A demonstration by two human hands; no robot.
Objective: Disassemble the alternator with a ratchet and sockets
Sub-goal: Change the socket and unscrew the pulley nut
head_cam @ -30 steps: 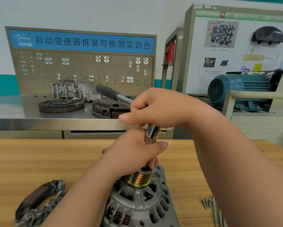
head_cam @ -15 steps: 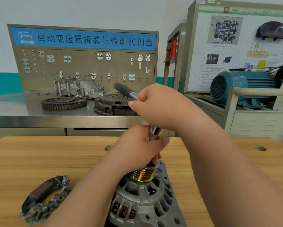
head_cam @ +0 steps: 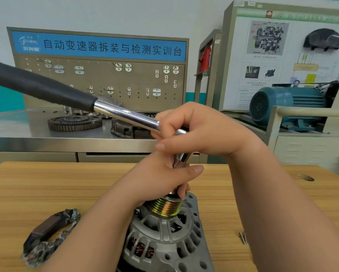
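Alternator (head_cam: 164,238), socket (head_cam: 181,160), ratchet (head_cam: 125,114) gripped — sign (head_cam: 98,46) "自动变速器拆装与检测实训台"

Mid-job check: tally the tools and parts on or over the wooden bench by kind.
ratchet: 1
socket: 1
alternator: 1
removed rectifier part: 1
loose bolt cluster, mostly hidden by the right forearm: 1
Total: 5
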